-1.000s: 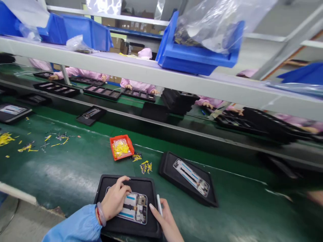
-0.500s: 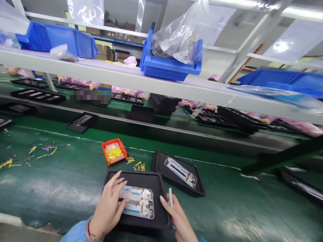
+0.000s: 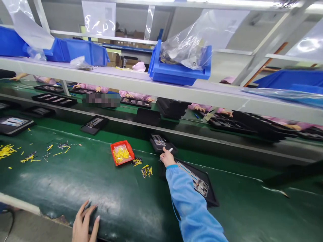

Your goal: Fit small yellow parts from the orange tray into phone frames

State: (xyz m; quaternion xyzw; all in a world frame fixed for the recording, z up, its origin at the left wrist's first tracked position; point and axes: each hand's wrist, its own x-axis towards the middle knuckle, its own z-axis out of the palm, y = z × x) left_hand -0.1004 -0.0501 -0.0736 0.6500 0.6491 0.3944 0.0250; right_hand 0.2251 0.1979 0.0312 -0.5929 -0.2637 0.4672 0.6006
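**A long reach to a tray on the far belt**

Head camera: The person's right hand [image 3: 167,157], in a light-blue sleeve, stretches far forward to a shallow black moulded tray [image 3: 161,143] carrying a phone frame on the dark conveyor strip. A slim white pen-like tool [image 3: 168,151] is pinched in the fingers, whose tips meet the tray's near edge; whether they actually grip that edge cannot be told. The left hand [image 3: 84,225] lies loose and flat, fingers spread, on the near lip of the green bench mat [image 3: 75,188], holding nothing.

Just left of the reaching hand sit a small orange plastic dish of yellow parts [image 3: 122,153] and scattered yellow scraps [image 3: 146,170]. Under the forearm rests a second black tray with a phone frame [image 3: 202,188].

The tray looks light and fairly stiff, its smooth plastic probably slippery. The frame inside appears thin and fragile and sits loose in its pocket. A hold on the raised rim, tray kept level, seems safest.
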